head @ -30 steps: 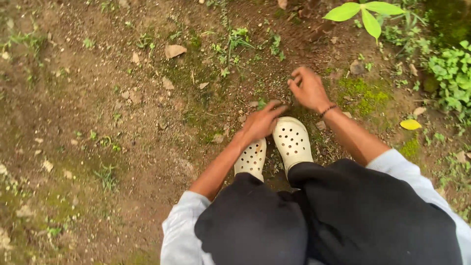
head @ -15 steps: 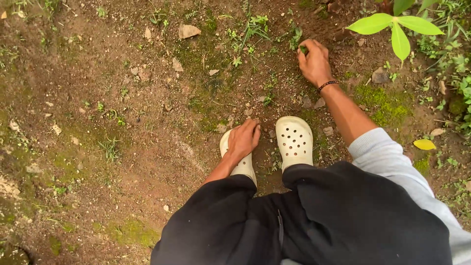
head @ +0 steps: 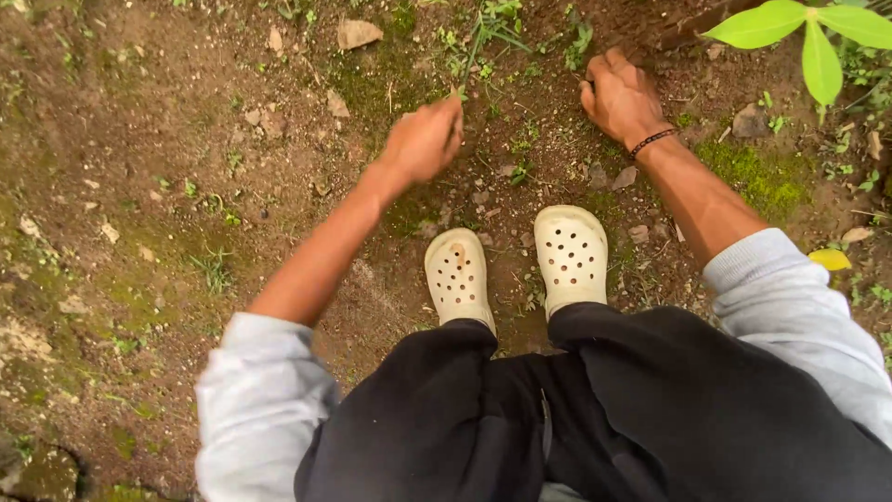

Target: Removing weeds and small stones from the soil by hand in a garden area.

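Above the mossy brown soil (head: 186,186), your left hand (head: 423,141) pinches a small green weed (head: 457,94); a jerk may snap it. Your right hand (head: 621,95) presses soil, its grip hidden.

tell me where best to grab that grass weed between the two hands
Probably low on the grass weed, where its thin blades gather at the soil, coming from above with a fingertip pinch. The blades fan out and look flimsy higher up, so the base seems the firmest part. The left hand hangs nearest, fingers bunched; the right hand rests on the dirt beside it.
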